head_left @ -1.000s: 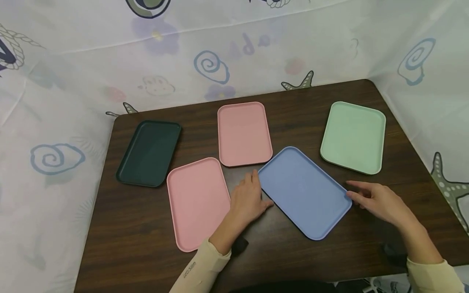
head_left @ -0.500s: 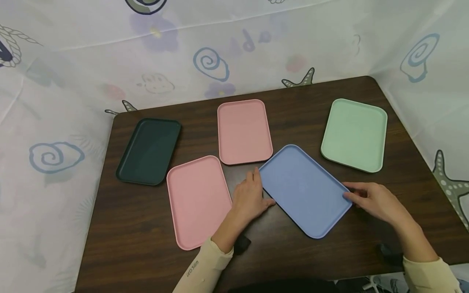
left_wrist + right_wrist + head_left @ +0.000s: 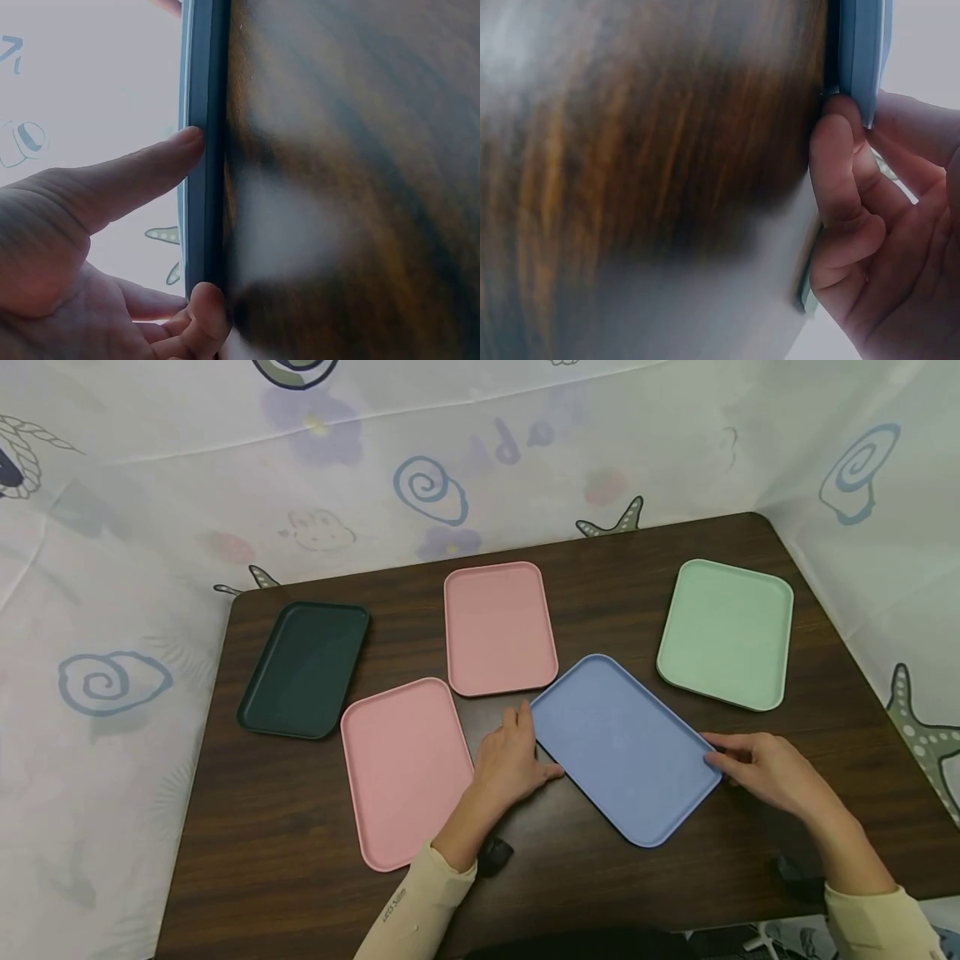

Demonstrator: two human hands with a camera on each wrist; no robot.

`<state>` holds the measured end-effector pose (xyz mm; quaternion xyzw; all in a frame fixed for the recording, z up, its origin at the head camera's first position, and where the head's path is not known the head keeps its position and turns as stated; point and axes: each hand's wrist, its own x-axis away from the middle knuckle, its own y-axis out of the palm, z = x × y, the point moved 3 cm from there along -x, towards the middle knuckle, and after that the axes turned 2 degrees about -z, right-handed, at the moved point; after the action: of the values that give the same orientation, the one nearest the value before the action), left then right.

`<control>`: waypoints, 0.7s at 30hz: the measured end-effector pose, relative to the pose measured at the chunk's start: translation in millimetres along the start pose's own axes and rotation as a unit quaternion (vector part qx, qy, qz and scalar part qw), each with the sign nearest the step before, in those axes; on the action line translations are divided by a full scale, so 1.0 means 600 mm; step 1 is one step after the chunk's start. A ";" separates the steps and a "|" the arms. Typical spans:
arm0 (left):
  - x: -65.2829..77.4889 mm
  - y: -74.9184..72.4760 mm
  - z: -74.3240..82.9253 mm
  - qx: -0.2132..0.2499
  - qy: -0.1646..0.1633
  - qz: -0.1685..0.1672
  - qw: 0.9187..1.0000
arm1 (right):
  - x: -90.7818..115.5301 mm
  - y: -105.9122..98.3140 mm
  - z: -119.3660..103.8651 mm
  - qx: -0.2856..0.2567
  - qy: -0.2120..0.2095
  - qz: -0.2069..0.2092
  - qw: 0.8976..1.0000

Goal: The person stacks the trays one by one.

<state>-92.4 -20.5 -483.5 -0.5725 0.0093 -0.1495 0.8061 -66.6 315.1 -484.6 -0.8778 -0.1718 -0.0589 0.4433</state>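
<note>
A blue rectangular tray [image 3: 626, 747] lies at an angle on the dark wood table. My right hand [image 3: 768, 772] pinches its right corner, the thumb over the rim and fingers below; the right wrist view shows fingertips beneath the tray's edge [image 3: 859, 52]. At the left corner of the tray, my left hand [image 3: 512, 756] touches the rim with its fingers. Its thumb presses the outer side wall [image 3: 204, 202] in the left wrist view. One pink tray [image 3: 408, 777] lies beside the left hand, partly behind the forearm. Another pink tray [image 3: 500, 628] sits just beyond the blue one.
A dark green tray [image 3: 303, 668] is at the left of the wooden table [image 3: 277, 893]. Toward the back right lies a light green tray [image 3: 726, 633]. Patterned white cloth [image 3: 360, 452] hangs behind the table and along both sides.
My right thumb and fingers have moved slightly left onto the blue tray's corner and now grip it. The left hand and all the trays keep nearly the same places.
</note>
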 end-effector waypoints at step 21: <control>0.011 -0.018 -0.006 0.068 0.011 -0.005 0.998 | 0.009 -0.002 0.001 -0.054 -0.004 0.002 0.999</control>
<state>-89.2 -28.7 -473.8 -0.5147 0.0048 -0.1602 0.8423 -61.8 317.6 -482.7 -0.9011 -0.1682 -0.0637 0.3946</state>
